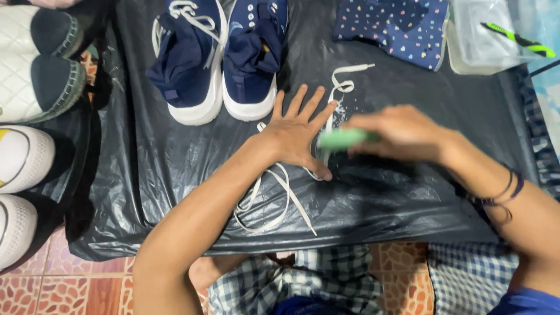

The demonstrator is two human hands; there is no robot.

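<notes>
My left hand (294,133) lies flat with fingers spread on a black plastic sheet (408,192), pressing down a white shoelace (279,201) that runs under the palm. The lace's far end (344,79) curls beyond my fingertips, wet with white foam. My right hand (402,133) is closed on a green brush (341,139), blurred with motion, over the lace just right of my left thumb and index finger. A pair of navy sneakers with white soles (219,55) stands just beyond my left hand.
Several white and dark shoes (26,99) line the left edge. A navy dotted cloth (396,29) and a clear plastic tub (487,38) holding a green-handled tool sit at the far right. Tiled floor (64,286) and my checked shorts lie below the sheet.
</notes>
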